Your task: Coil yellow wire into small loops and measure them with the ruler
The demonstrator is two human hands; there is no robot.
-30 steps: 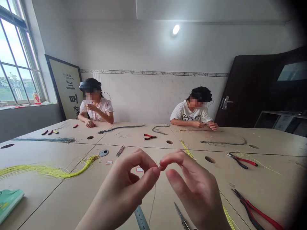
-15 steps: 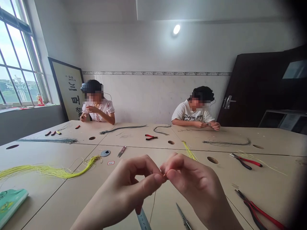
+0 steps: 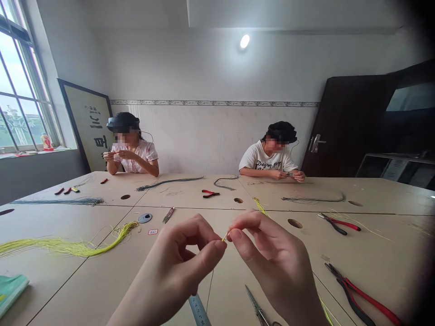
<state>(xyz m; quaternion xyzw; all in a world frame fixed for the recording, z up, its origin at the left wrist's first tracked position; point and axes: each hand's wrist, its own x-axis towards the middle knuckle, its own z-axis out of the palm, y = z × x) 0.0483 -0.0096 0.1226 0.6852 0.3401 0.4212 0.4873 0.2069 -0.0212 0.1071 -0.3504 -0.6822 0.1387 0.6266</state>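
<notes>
My left hand (image 3: 190, 260) is closed in a pinch, thumb against forefinger, on a short piece of thin yellow cord (image 3: 224, 237). The cord's other end meets the fingertips of my right hand (image 3: 268, 251), also pinched. Both hands are raised above the table, with their fingertips a little apart. A thin strand (image 3: 211, 285) hangs down below my left fingers. Beneath the hands lie a steel ruler (image 3: 198, 312) and a pair of scissors (image 3: 256, 305), both partly cut off by the lower edge.
A yellow cord bundle (image 3: 112, 244) lies left, another (image 3: 261, 206) behind my right hand. Red-handled pliers (image 3: 362, 292) are on the right, with a second pair (image 3: 340, 224) beyond. Thread snips (image 3: 169, 214) and a round grey disc (image 3: 145, 218) lie ahead. Two people sit across the table.
My fingertips have moved slightly apart, so the yellow cord between them now shows. The view has shifted a little to the right. The left co-worker's hands have come together.
</notes>
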